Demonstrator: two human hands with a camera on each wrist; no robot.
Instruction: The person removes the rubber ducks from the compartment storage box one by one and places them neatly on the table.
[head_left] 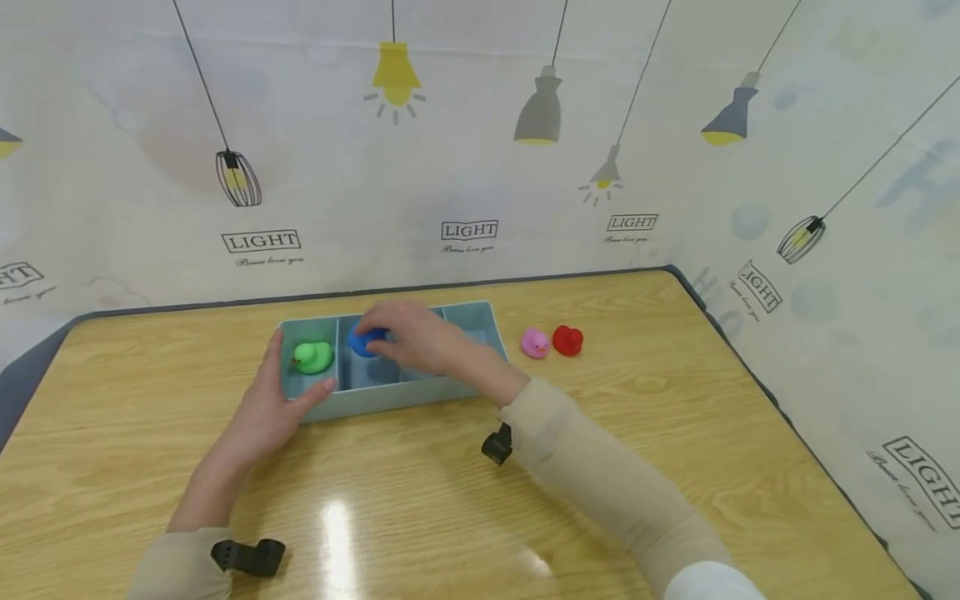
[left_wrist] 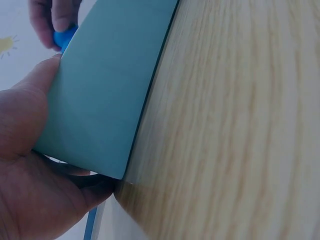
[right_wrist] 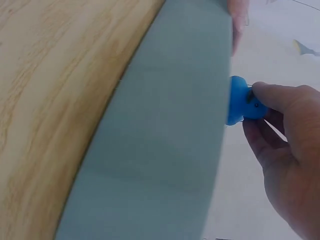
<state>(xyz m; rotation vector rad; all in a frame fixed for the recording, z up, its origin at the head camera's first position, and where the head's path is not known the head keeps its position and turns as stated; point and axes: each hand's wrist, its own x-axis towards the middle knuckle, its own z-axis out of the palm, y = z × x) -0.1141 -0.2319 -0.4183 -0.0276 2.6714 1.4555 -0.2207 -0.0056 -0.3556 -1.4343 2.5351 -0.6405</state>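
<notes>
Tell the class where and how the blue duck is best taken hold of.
The blue duck is probably best taken by its rounded head, coming from above. In the right wrist view the head stands above the near wall of the tray, while part of the body is hidden behind that wall. The right hand pinches it that way.

A green duck (head_left: 313, 357), blue duck (head_left: 365, 342), pink duck (head_left: 536, 343) and red duck (head_left: 568, 341) are seen; the tray (head_left: 405, 395) is coloured teal, the wall (head_left: 465, 167) lamp-printed.

I count four ducks (head_left: 313, 357) (head_left: 360, 342) (head_left: 535, 343) (head_left: 567, 340), one each in green, blue, pink and red, plus one box (head_left: 405, 394), one tabletop (head_left: 420, 500) and my two hands (head_left: 268, 410) (head_left: 422, 337).
</notes>
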